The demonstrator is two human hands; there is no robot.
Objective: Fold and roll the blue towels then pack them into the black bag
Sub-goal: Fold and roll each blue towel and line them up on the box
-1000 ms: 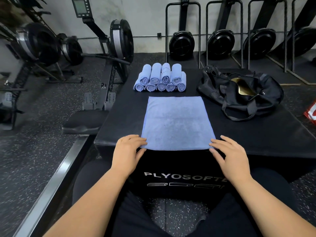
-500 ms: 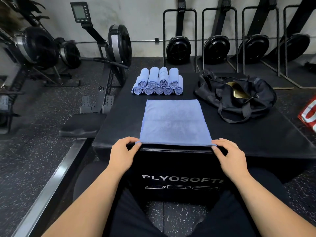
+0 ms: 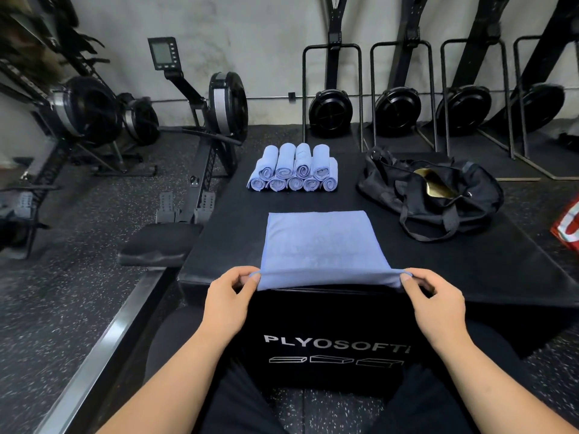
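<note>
A flat blue towel (image 3: 321, 242) lies spread on the black plyo box (image 3: 470, 261) in front of me. My left hand (image 3: 230, 297) pinches its near left corner and my right hand (image 3: 434, 300) pinches its near right corner, with the near edge lifted a little off the box. Behind the towel sits a stack of several rolled blue towels (image 3: 293, 169). The black bag (image 3: 438, 189) lies open at the right back of the box, showing a gold lining.
Rowing machines stand to the left (image 3: 216, 120) and upright along the back wall (image 3: 398, 104). A rower seat (image 3: 159, 245) sits just left of the box. A red and white object (image 3: 568, 223) shows at the right edge. Speckled rubber floor surrounds the box.
My hands went from resting flat beside the towel's near corners to pinching both corners and raising the near edge. The camera view tilted up slightly.
</note>
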